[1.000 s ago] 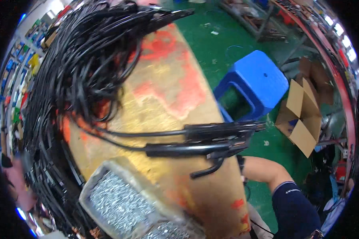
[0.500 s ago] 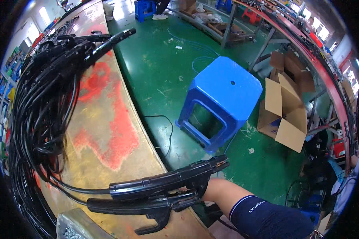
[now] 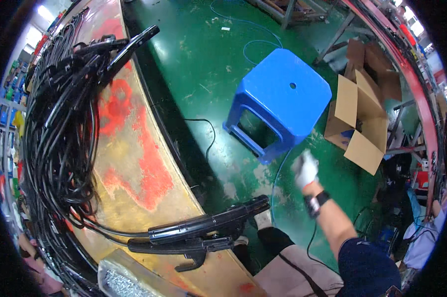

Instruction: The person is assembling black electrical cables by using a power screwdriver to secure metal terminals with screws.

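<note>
My right hand (image 3: 306, 169), in a white glove with a dark band at the wrist, is out over the green floor, just below the blue plastic stool (image 3: 288, 91). Motion blurs its fingers, so their pose and anything in them cannot be made out. My left hand is out of sight. A black welding electrode holder (image 3: 208, 221) lies near the table's front edge, its tip jutting past it. Beside it, a second electrode holder (image 3: 174, 245) with a hooked lever rests on the table (image 3: 119, 171). Black cables run from both to the left.
A large heap of black cables (image 3: 55, 143) with more holders covers the table's left side. A metal bin (image 3: 119, 277) of small screws sits at the near edge. An open cardboard box (image 3: 359, 131) stands right of the stool. Another person (image 3: 424, 242) is at far right.
My right hand, hidden behind the electrode holders before, has swung away to the right, over the floor. The holders stay on the table, slightly shifted, and the whole view has tilted.
</note>
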`<state>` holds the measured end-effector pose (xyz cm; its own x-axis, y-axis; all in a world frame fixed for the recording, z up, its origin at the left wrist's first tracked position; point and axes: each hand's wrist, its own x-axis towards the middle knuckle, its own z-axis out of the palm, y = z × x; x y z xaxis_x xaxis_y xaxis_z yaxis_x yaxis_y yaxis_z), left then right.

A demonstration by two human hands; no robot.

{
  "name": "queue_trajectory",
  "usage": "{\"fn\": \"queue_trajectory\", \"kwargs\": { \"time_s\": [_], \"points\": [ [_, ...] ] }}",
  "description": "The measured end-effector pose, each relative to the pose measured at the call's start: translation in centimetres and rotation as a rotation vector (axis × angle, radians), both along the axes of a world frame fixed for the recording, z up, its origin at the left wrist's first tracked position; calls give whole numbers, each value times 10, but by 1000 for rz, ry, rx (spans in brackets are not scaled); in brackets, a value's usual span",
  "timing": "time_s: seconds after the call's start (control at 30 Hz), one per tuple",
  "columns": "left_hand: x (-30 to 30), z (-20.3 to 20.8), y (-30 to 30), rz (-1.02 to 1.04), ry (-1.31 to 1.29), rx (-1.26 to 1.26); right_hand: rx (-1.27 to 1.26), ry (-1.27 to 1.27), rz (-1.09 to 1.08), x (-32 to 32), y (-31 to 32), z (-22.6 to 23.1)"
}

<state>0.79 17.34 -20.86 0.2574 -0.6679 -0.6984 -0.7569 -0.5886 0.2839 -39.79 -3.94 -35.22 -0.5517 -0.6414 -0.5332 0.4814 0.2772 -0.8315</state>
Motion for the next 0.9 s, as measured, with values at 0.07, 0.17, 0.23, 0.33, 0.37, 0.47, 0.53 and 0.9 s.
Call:
{"fn": "queue_trajectory", "kwargs": {
  "time_s": [0.07,0.17,0.23,0.33,0.37,0.47,0.53,0.9],
  "points": [
    [-9,13,1,16,25,36,89,16,-180,-65,-35,-8],
    [-16,33,2,47,34,82,193,-58,-108,-97,-85,-12],
    [-19,46,4,52,47,100,76,-127,-129,-93,-106,-24],
    [-23,62,8,68,57,128,33,-169,-78,-84,-102,-46],
    [-21,71,8,91,53,141,113,-148,2,-78,-97,-43],
    [-15,93,21,130,25,150,230,-198,114,-11,-75,-24],
    [-14,98,16,135,52,171,191,-153,133,-5,-29,-29],
    [74,143,109,192,107,162,248,-561,60,132,172,-18]
  ]
}}
